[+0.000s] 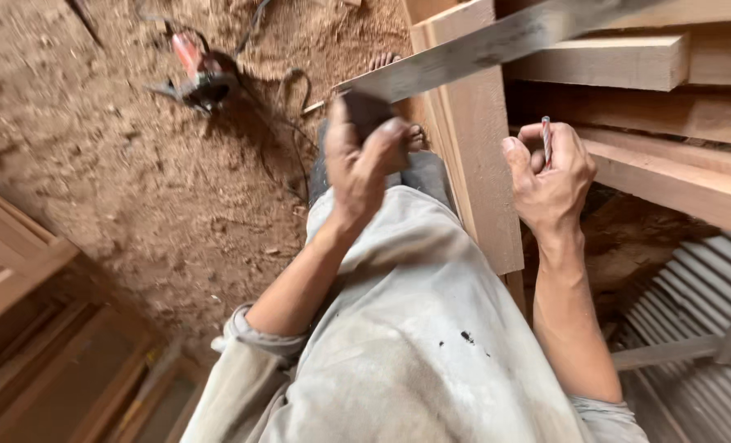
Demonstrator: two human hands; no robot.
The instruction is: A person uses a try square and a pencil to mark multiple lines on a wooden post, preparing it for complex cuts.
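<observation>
Gripping the dark handle of a long grey metal square (pixel 496 41), the left hand (pixel 364 160) rests its blade across the upright reddish wooden board (pixel 480 156), while the right hand (pixel 552 176), fingers closed around a thin striped pencil (pixel 546 139), hovers just beside it with no mark visible yet.

Steel square (pixel 496 45), held in left hand (pixel 361 160): dull grey blade, dark handle.
Pencil (pixel 545 139), in right hand (pixel 550 180): red-and-white striped.
Plank (pixel 480 164), between the hands: pale reddish-brown, fine straight grain.
Shirt (pixel 414 344), below the hands: light grey, black specks.
Power tool (pixel 197 74), left of left hand: red and black.
Floor (pixel 95 164): reddish-tan sawdust.
Sheeting (pixel 701 303), below right hand: grey, corrugated ridges.
</observation>
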